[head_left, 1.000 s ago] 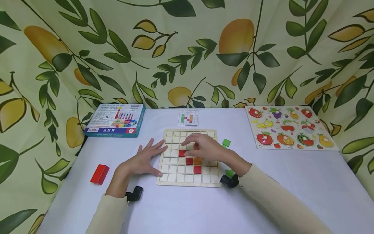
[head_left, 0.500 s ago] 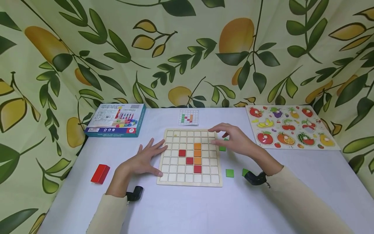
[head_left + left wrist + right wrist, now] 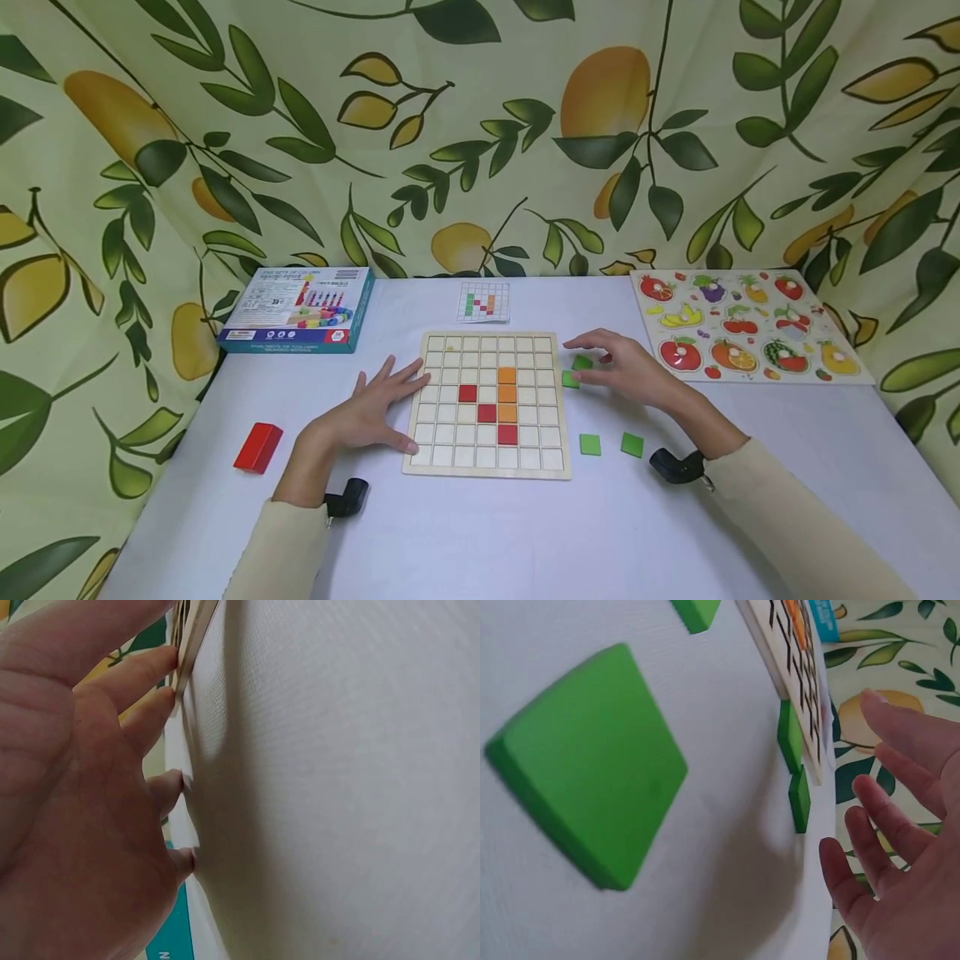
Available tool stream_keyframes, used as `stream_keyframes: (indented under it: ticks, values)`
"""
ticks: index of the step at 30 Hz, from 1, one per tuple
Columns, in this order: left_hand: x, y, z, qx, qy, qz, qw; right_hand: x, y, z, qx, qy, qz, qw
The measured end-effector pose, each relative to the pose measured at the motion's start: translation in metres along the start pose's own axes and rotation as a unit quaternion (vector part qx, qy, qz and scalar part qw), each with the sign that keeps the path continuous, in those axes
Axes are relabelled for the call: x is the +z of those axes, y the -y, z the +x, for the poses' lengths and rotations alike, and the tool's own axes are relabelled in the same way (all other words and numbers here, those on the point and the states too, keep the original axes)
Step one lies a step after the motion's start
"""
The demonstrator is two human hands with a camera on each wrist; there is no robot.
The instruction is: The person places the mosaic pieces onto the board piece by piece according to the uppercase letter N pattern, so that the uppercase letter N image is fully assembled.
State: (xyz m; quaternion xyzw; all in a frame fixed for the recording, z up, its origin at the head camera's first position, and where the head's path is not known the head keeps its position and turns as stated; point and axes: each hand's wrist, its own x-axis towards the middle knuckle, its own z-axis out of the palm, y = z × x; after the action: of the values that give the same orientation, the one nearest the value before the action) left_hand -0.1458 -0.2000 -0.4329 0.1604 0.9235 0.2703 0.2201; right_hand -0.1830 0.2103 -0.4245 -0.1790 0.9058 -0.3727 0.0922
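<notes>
A wooden grid board (image 3: 442, 433) lies mid-table with three red tiles (image 3: 487, 413) in a diagonal and three orange tiles (image 3: 507, 393) in a column. Against its left edge rests my left hand (image 3: 363, 414), fingers spread; the left wrist view shows the fingertips touching the board's side and the cloth. Just right of the board, my right hand (image 3: 630, 371) hovers with relaxed fingers by two green tiles (image 3: 571, 380). In the right wrist view its fingers (image 3: 870, 840) are apart from those tiles and hold nothing. Nearer me lie two more green tiles (image 3: 589, 444).
A small pattern card (image 3: 483, 302) with a coloured grid lies behind the board. At the back left is a toy box (image 3: 296, 308); a fruit puzzle board (image 3: 750, 329) lies at the back right. A red block (image 3: 258, 447) sits left of my left hand.
My right hand has moved right, from over the board to beside the green tiles. Three orange tiles now show in the column where it was. My left hand has stayed put.
</notes>
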Motion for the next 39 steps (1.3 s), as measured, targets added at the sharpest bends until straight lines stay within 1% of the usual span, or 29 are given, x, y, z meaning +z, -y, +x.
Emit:
stream_keyframes:
  ticks: [4, 10, 17, 24, 31, 35, 39]
  values:
    - [0.0, 0.0, 0.0, 0.001, 0.0, 0.001, 1.0, 0.003, -0.006, 0.001, 0.016, 0.001, -0.004, 0.9999]
    - [-0.002, -0.002, 0.001, 0.002, 0.0, 0.001, 1.0, 0.005, -0.013, 0.003, 0.02, -0.003, -0.015, 0.9997]
    - [-0.002, -0.002, 0.001, 0.004, 0.0, -0.001, 1.0, 0.005, -0.021, 0.009, 0.034, -0.004, -0.026, 0.9991]
    - [-0.002, -0.001, 0.002, 0.009, -0.006, -0.004, 0.9999, 0.006, -0.02, 0.015, 0.043, -0.01, -0.026, 0.9987]
    - [-0.001, -0.001, -0.001, -0.001, -0.001, -0.01, 1.0, 0.01, -0.018, 0.015, 0.056, 0.0, -0.023, 0.9982]
    - [-0.001, 0.0, -0.001, 0.003, 0.001, -0.011, 0.9999, 0.01, -0.017, 0.013, 0.056, -0.003, -0.028, 0.9981]
    - [-0.001, 0.0, -0.001, 0.004, -0.001, -0.01, 0.9999, 0.01, -0.016, 0.015, 0.047, -0.004, -0.025, 0.9986]
